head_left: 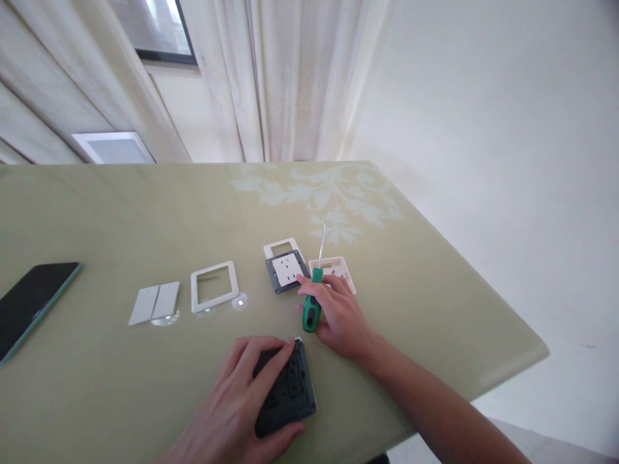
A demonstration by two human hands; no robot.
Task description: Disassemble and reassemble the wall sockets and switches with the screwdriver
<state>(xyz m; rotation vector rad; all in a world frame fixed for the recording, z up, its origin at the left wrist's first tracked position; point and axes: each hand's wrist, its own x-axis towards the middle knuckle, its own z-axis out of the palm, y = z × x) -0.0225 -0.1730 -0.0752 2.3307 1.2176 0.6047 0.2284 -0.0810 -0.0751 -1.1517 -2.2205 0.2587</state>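
Here, the left hand (251, 393) clasps a dark square electrical module (285, 403) near the front edge of the surface (145, 399), while the right hand (343, 319) is closed around a green-handled screwdriver (311, 314), tip pointing away. Beyond them, a socket module (287, 269) overlaps a white faceplate (267, 252) beside a white mounting box (344, 265), with a square white frame (233, 277) farther left.
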